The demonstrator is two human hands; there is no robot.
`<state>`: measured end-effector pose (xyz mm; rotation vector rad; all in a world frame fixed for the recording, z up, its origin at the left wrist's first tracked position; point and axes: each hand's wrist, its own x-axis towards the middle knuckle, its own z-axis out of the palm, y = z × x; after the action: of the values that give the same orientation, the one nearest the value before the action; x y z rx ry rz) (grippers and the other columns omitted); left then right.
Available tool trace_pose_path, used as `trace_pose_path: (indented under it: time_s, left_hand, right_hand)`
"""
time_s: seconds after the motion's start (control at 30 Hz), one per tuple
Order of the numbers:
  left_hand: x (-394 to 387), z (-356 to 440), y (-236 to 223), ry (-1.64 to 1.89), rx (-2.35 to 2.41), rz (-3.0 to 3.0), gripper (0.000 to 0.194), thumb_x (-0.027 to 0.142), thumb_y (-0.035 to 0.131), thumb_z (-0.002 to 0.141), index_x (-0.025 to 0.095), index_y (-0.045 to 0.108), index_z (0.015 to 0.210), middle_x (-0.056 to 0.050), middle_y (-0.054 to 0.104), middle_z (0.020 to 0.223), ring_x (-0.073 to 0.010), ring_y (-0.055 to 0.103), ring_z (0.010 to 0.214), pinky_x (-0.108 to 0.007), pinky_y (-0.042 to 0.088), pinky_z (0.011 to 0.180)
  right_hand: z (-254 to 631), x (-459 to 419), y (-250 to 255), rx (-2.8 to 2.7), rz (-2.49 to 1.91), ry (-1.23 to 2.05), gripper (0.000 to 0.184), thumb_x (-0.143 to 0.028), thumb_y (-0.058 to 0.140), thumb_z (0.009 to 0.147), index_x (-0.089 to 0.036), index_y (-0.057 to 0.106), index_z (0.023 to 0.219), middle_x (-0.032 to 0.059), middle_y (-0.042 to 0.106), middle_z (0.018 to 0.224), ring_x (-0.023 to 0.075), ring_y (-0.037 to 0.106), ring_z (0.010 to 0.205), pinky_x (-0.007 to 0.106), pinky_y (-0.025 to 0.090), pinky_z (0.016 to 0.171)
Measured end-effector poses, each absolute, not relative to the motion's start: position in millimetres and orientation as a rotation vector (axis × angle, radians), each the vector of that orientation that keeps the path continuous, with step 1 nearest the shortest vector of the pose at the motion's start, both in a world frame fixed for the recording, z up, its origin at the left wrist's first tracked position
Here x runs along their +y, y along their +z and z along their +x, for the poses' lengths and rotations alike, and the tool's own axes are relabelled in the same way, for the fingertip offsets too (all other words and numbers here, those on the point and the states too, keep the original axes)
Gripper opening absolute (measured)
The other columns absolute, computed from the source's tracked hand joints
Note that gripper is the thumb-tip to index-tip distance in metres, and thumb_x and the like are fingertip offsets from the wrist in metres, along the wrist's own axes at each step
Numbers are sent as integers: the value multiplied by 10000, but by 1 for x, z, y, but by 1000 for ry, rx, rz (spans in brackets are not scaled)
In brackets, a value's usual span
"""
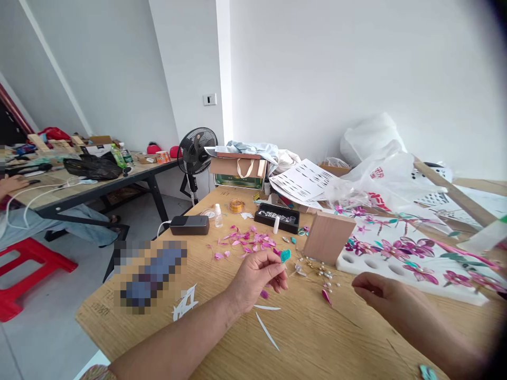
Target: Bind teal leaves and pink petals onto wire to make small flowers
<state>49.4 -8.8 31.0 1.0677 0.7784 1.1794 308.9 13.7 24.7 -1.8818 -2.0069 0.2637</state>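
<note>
My left hand (259,277) pinches a small teal leaf-shaped piece (285,256) between thumb and forefinger, above the middle of the wooden table (312,343). Over the table to the right, my right hand (376,293) is closed, its fingertips curled together; whatever they may hold is too small to make out. Between the hands lie a single dark pink petal (326,297) and several pearl beads (325,275). Behind my left hand spreads a scatter of pink petals (253,241). White paper strips (267,332) lie below it.
A wooden block (329,237) stands behind the beads. Beside it a white foam board (372,268) bears pink flowers (396,253). Farther back are a black tray (277,217), a spray bottle (218,216) and a black box (190,225). At the far left, another person's hand (13,183) rests on another table.
</note>
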Motion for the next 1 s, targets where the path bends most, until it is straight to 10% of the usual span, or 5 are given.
trace_pose_path:
  time_s: [1.0]
  left_hand:
    - [-9,54,13,1098,766,921,263,356,638,676,129,507,687,9,559,594,-84,549,509,-171,365,451]
  right_hand:
    - [269,24,6,-2199,-1986,269,139,-217,456,699,-207,493,566,18,599,572,162,520,534,230,271,456]
